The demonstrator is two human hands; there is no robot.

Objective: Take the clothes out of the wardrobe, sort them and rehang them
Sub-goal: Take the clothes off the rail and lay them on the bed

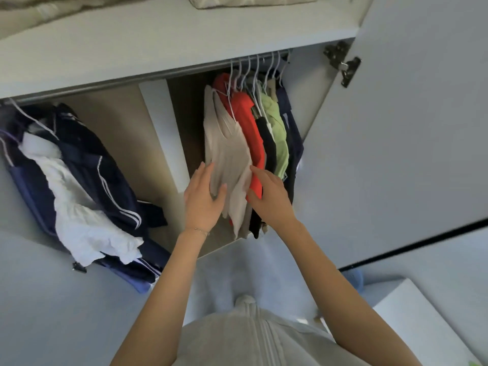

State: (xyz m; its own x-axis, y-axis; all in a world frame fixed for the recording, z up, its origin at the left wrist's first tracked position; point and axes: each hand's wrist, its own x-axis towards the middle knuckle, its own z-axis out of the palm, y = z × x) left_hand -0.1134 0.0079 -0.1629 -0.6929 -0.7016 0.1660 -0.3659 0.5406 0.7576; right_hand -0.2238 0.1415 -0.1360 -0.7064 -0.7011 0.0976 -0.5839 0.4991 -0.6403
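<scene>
Both sides of the vertically hanging beige knit top (227, 149) are flanked: left hand (203, 199) pinches it, right hand (270, 198) touches it with straight fingers.

The folded bedding (250, 1) on the top shelf (158, 48) is cut off by the upper edge. The beige top (227, 149) covers part of the left hand's (203, 199) palm. Behind the red garment (248, 128), the black garment (268, 143) and navy garment (295, 136) show only as strips.
</scene>
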